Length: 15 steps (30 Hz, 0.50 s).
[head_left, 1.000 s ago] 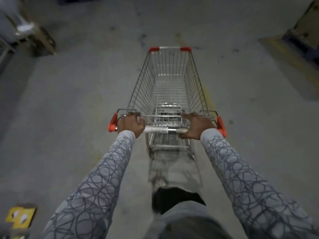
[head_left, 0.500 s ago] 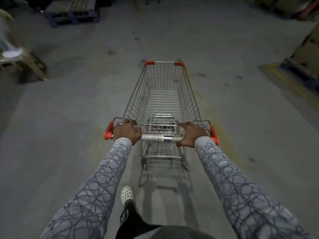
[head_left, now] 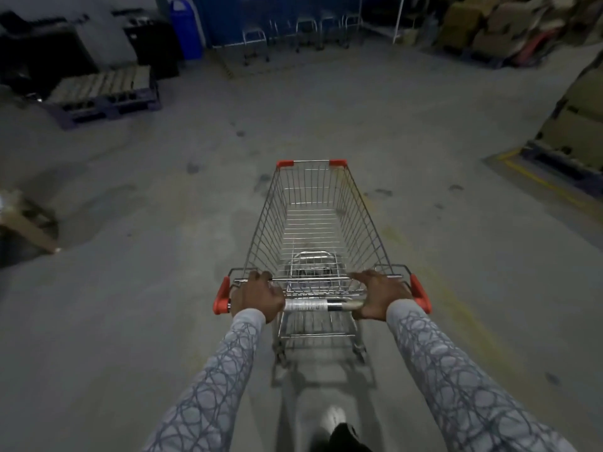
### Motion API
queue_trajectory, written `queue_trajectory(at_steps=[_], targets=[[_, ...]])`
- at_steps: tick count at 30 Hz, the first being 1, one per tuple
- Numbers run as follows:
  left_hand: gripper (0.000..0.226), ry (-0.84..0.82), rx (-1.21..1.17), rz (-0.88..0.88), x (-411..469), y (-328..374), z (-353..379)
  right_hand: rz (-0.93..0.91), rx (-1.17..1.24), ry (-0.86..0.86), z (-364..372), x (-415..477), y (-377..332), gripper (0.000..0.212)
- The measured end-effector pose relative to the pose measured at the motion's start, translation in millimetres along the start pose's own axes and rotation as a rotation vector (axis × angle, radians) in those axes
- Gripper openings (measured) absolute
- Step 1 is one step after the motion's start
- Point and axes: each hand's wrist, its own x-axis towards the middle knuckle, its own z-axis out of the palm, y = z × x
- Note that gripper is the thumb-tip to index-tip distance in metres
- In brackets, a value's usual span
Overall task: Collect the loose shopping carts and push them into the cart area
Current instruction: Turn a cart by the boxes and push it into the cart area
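Gripping the cart (head_left: pixel 313 223) by its bar (head_left: pixel 339 305) with left hand (head_left: pixel 256 296) and right hand (head_left: pixel 380 298), well short of the parked carts (head_left: pixel 306 31) far ahead of it — risks veering into the pallet (head_left: pixel 104 89) ahead-left of it if pushed unevenly.

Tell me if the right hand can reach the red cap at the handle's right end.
Probably yes: the right hand grips the handle just beside that red cap, with nothing between them.

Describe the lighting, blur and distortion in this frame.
Head view: dim, bluish light; the cart throws a soft shadow back toward the wearer; the handle glints between the left hand and right hand, both sharp; wide-lens bending at the edges, where the pallet and boxes smear.
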Motion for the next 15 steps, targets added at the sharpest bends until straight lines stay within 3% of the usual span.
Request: queue_trajectory(at_steps=[5, 15], targets=[[0.041, -0.016, -0.021, -0.011, 152, -31, -21, -0.002, 0.025, 0.016, -46, 139, -46, 0.103], [0.047, -0.105, 0.003, -0.08, 419, -94, -81, -0.031, 0.049, 0.005, -137, 389, -150, 0.104]])
